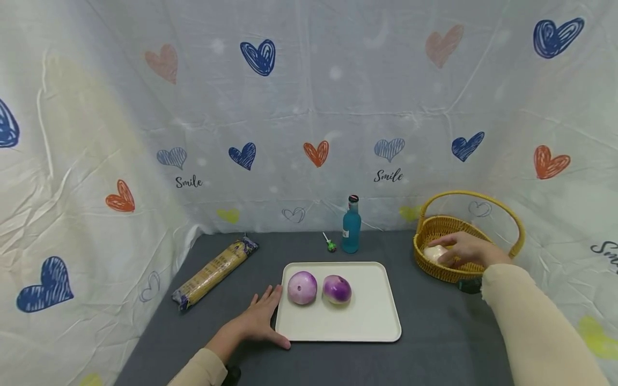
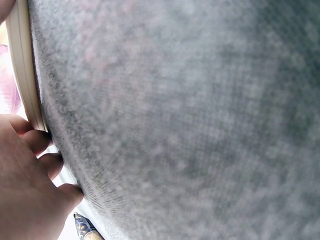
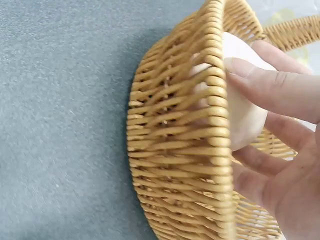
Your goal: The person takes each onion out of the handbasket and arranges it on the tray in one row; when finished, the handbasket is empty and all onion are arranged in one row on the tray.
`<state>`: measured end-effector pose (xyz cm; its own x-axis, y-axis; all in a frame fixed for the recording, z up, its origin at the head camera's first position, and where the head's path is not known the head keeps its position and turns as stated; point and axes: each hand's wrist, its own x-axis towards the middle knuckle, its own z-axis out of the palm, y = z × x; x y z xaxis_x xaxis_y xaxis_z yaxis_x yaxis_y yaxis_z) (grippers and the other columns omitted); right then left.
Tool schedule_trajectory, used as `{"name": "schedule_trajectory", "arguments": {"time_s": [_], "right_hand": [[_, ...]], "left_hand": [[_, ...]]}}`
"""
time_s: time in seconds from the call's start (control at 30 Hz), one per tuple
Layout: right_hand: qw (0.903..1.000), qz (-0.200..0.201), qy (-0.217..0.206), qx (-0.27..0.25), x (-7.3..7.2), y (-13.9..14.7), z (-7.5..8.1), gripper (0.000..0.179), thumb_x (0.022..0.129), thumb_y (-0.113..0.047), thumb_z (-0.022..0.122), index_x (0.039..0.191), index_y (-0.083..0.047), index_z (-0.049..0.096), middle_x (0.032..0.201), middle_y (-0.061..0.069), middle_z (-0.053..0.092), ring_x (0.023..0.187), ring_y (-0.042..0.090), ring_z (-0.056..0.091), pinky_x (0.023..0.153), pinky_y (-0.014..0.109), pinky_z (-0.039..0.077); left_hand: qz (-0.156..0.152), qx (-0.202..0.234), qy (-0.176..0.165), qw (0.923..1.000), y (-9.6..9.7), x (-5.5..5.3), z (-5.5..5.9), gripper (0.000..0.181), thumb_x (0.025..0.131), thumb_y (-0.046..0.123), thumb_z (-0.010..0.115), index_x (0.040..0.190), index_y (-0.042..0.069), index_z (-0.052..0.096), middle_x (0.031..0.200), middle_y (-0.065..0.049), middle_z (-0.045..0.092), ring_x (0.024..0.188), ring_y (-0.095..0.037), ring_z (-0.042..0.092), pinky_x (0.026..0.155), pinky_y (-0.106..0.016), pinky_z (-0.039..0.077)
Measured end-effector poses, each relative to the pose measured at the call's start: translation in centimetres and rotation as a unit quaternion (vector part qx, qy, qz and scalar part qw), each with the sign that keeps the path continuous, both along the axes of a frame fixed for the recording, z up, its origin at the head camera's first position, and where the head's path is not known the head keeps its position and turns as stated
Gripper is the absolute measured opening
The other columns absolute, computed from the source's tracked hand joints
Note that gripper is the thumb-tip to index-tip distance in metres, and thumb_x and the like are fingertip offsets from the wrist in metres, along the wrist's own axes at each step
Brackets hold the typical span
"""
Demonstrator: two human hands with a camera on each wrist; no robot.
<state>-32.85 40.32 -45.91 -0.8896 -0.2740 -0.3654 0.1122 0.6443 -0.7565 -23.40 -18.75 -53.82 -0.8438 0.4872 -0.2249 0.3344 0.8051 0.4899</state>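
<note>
My right hand (image 1: 465, 251) reaches inside the yellow wicker basket (image 1: 436, 272). Thumb and fingers grip a smooth, white, rounded item (image 1: 435, 252), perhaps a garlic bulb. In the right wrist view the white item (image 3: 245, 117) is partly hidden behind the basket rim (image 3: 216, 100). My left hand (image 1: 260, 320) lies with fingers spread at the left edge of the cream tray (image 1: 367, 313), thumb by its near left corner. The left wrist view has those fingers (image 2: 42, 142) against the tray's side (image 2: 24, 65). Two purple onions (image 1: 302, 288) (image 1: 337, 289) sit on the tray.
Left of the tray lies a long pack of noodles (image 1: 215, 272). Behind it stand a blue bottle (image 1: 351, 228) with a dark cap and a small green lollipop (image 1: 331, 245). A heart-printed cloth (image 1: 309, 128) hangs behind the grey table (image 1: 434, 332).
</note>
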Motion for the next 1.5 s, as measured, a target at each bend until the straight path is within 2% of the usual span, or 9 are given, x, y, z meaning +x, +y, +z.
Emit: {"name": "schedule_trajectory", "arguments": {"time_s": [0.07,0.2,0.33,0.63,0.87,1.13,1.33,1.5], "right_hand": [[1.0000,-0.006,0.000,0.000,0.0,0.1,0.2,0.060,0.089,-0.016,0.076,0.144,-0.004,0.055,0.124,0.021,0.057,0.097,0.028,0.059,0.083,0.047,0.058],[0.9999,0.005,0.012,0.003,-0.1,0.4,1.0,0.061,0.089,-0.015,0.077,0.144,-0.001,0.054,0.138,0.030,0.048,0.102,0.029,0.060,0.085,0.050,0.058],[0.9996,0.013,0.024,0.009,-0.2,0.4,1.9,0.060,0.089,-0.016,0.078,0.143,-0.001,0.055,0.142,0.031,0.044,0.106,0.029,0.059,0.085,0.049,0.058],[0.9994,0.010,0.031,0.006,0.3,0.0,3.2,0.059,0.088,-0.022,0.080,0.141,-0.007,0.059,0.138,0.026,0.049,0.107,0.029,0.057,0.085,0.048,0.057],[0.9976,0.037,0.056,0.017,0.9,-0.6,4.1,0.058,0.088,-0.024,0.079,0.140,-0.005,0.060,0.136,0.027,0.051,0.102,0.026,0.059,0.081,0.046,0.058],[0.9973,0.041,0.059,-0.013,2.0,-1.4,4.6,0.057,0.087,-0.022,0.080,0.139,-0.006,0.061,0.128,0.022,0.058,0.093,0.026,0.061,0.077,0.041,0.060],[0.9924,0.075,0.089,-0.040,3.0,-3.2,5.0,0.053,0.088,-0.019,0.079,0.136,-0.005,0.063,0.127,0.024,0.060,0.096,0.028,0.062,0.079,0.041,0.061],[0.9865,0.107,0.115,-0.047,3.0,-4.7,4.7,0.048,0.088,-0.015,0.078,0.134,-0.006,0.065,0.131,0.026,0.059,0.097,0.030,0.061,0.079,0.039,0.060]], "left_hand": [[-0.001,0.001,0.002,1.0000,0.0,0.1,0.1,0.143,0.061,0.068,0.087,0.161,0.001,0.011,0.168,-0.020,0.013,0.156,-0.039,0.007,0.120,-0.068,0.006],[-0.001,0.003,0.002,1.0000,0.0,0.2,0.3,0.143,0.061,0.068,0.087,0.161,-0.001,0.011,0.168,-0.022,0.013,0.156,-0.041,0.007,0.120,-0.068,0.006],[0.003,0.001,-0.001,1.0000,0.0,0.3,0.4,0.143,0.061,0.068,0.087,0.161,-0.001,0.011,0.168,-0.021,0.013,0.156,-0.040,0.007,0.120,-0.068,0.006],[0.007,-0.001,-0.006,1.0000,-0.2,0.2,0.4,0.143,0.060,0.067,0.087,0.161,0.000,0.011,0.168,-0.020,0.013,0.156,-0.040,0.006,0.120,-0.068,0.005],[0.008,-0.003,-0.009,0.9999,-0.3,0.1,0.3,0.143,0.061,0.067,0.087,0.161,0.001,0.011,0.168,-0.020,0.012,0.156,-0.040,0.006,0.120,-0.068,0.005],[0.003,-0.001,-0.013,0.9999,0.1,0.3,0.4,0.143,0.062,0.066,0.087,0.161,0.000,0.009,0.168,-0.021,0.011,0.156,-0.040,0.006,0.120,-0.068,0.005],[-0.001,0.001,-0.008,1.0000,0.5,0.3,0.5,0.143,0.062,0.066,0.087,0.161,0.000,0.009,0.168,-0.020,0.011,0.156,-0.040,0.005,0.120,-0.068,0.004],[0.001,-0.001,-0.004,1.0000,0.4,0.2,0.3,0.143,0.062,0.067,0.087,0.161,-0.001,0.009,0.168,-0.021,0.012,0.156,-0.040,0.005,0.119,-0.069,0.004]]}}
